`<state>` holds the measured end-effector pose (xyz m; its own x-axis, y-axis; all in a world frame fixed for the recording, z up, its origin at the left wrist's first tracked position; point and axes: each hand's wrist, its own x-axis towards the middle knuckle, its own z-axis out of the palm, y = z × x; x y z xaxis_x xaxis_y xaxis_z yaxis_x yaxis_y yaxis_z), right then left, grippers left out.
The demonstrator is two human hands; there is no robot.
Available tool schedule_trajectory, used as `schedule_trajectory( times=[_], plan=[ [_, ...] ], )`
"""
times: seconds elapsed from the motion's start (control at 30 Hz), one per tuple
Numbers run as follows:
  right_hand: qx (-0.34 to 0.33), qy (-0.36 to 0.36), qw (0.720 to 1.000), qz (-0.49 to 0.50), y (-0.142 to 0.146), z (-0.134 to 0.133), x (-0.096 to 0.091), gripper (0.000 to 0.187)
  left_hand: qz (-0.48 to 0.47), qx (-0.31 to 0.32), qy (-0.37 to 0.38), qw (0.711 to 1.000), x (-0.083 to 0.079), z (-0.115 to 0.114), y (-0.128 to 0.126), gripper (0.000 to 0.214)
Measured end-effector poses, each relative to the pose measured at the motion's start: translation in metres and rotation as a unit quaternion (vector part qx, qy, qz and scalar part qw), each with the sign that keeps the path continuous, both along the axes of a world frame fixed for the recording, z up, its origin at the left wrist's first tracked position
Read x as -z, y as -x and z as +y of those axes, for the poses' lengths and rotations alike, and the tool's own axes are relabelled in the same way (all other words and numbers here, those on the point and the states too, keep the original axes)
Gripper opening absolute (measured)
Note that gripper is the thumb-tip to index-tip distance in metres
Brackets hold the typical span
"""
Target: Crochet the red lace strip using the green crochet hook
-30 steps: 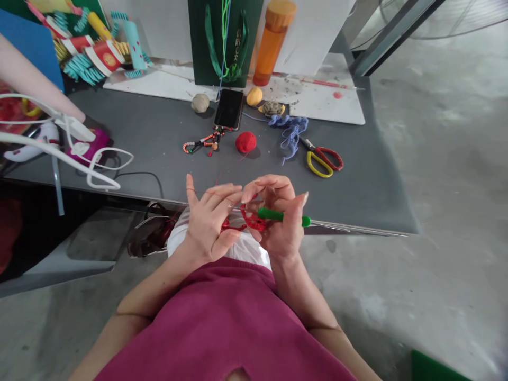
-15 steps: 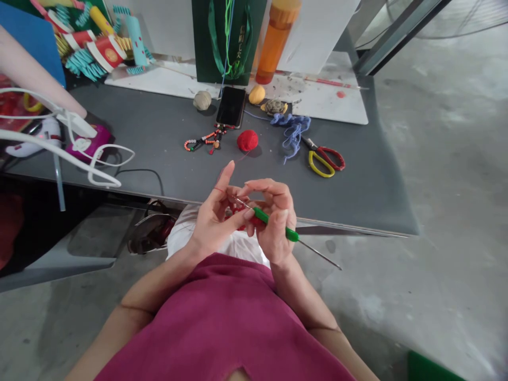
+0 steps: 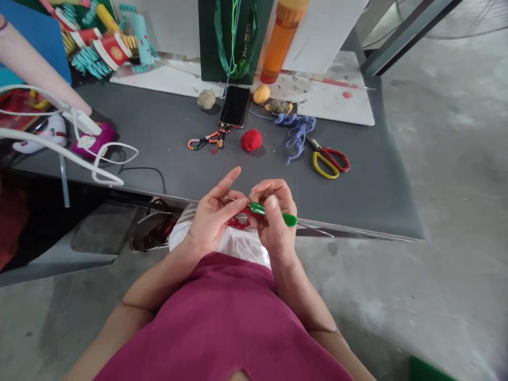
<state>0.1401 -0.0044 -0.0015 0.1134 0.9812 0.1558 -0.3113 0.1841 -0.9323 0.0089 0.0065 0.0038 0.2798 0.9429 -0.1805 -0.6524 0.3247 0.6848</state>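
My right hand [image 3: 275,214] is closed around a green-handled crochet hook [image 3: 273,212], whose metal tip points left into a small red crochet piece [image 3: 239,220]. My left hand [image 3: 212,217] pinches that red piece between thumb and fingers, with the index finger raised and the thin red yarn running over it. The yarn leads up to a red yarn ball [image 3: 251,140] on the grey table [image 3: 166,153]. Both hands hover just in front of the table's near edge, above my lap.
On the table lie yellow-and-red scissors [image 3: 329,160], blue yarn [image 3: 297,129], a black phone [image 3: 235,106], a bead string [image 3: 206,140], an orange bottle [image 3: 282,39] and a green bag [image 3: 234,39]. Another person's arm [image 3: 35,66] reaches in at the left near white cables [image 3: 71,153].
My left hand went from spread fingers to a pinch with the index raised. The hook swung from level to tilted and back toward level, its tip working in the red piece.
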Motion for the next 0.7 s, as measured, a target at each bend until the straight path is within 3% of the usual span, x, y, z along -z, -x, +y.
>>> schedule_trajectory(
  times=[0.13,0.4,0.6,0.7],
  plan=[
    [-0.019,0.001,1.0,0.006,-0.0065,0.0004,0.0043,0.026,0.023,-0.031,-0.029,0.999,-0.0005,0.0042,0.0033,0.062],
    [-0.016,0.041,0.999,0.013,-0.0105,0.0025,0.0048,0.02,0.065,-0.033,-0.038,0.997,0.0025,0.0068,0.0065,0.062],
    [-0.025,0.03,0.999,0.03,-0.0099,0.0033,0.0013,0.013,0.103,-0.023,-0.08,0.991,0.0031,0.0099,0.0088,0.069],
    [-0.001,0.032,0.999,0.043,-0.0084,0.004,0.0019,0.012,0.106,-0.015,-0.084,0.991,0.0025,0.0098,0.0092,0.059]
  ],
)
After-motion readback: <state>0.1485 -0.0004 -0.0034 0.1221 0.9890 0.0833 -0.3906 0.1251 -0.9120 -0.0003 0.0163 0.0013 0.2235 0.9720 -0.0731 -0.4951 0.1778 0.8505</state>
